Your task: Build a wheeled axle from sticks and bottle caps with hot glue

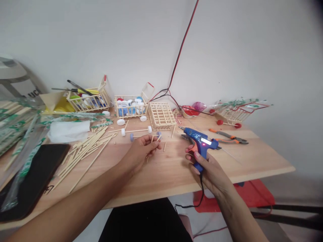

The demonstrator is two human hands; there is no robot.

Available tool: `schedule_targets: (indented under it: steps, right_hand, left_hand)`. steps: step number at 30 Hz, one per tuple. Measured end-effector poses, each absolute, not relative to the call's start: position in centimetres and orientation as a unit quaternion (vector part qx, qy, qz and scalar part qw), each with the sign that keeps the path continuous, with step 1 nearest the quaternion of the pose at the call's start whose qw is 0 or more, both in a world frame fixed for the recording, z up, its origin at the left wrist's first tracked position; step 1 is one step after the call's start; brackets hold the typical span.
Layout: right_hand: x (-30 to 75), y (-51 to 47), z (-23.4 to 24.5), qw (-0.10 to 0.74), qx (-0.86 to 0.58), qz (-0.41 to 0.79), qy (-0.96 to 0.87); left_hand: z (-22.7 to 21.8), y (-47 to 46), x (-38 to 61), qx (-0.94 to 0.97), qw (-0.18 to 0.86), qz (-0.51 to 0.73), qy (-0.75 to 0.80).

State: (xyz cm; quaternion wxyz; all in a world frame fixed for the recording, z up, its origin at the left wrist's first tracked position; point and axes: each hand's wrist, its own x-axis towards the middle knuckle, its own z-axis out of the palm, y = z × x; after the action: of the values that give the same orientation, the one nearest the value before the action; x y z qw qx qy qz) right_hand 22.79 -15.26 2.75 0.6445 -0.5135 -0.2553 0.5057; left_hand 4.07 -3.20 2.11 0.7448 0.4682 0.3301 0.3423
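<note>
My left hand (145,148) pinches thin wooden sticks (152,138) above the middle of the table. In my right hand (204,166) is a blue hot glue gun (200,141), its small light glowing red. Its nozzle points left, toward the stick basket (163,116) standing behind. Just beyond my left hand lies an axle with blue cap wheels (131,137), partly covered by the fingers. Another axle with white cap wheels (136,130) rests behind that one. A short stick piece (165,147) lies between my hands.
Loose sticks (85,151) and a dark phone (35,174) lie at left. Carts holding tools (88,97) and bottle caps (131,107) stand along the wall. Orange-handled pliers (229,137) and a red-wheeled cart (232,114) are at right. A red stool (252,195) sits below the table edge.
</note>
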Motion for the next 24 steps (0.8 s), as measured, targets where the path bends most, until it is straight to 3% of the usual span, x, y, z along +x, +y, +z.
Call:
schedule_targets:
  steps: [17,24]
  right_hand:
    - [21.1,-15.3,2.5,0.570,-0.520,0.569,-0.283]
    - [21.4,-16.0,2.6,0.512,-0.608,0.502,-0.341]
  left_hand:
    - [2.0,-3.2,4.1,0.503,0.727,0.344,0.316]
    - [2.4,-3.5,4.0,0.502,0.726,0.348,0.315]
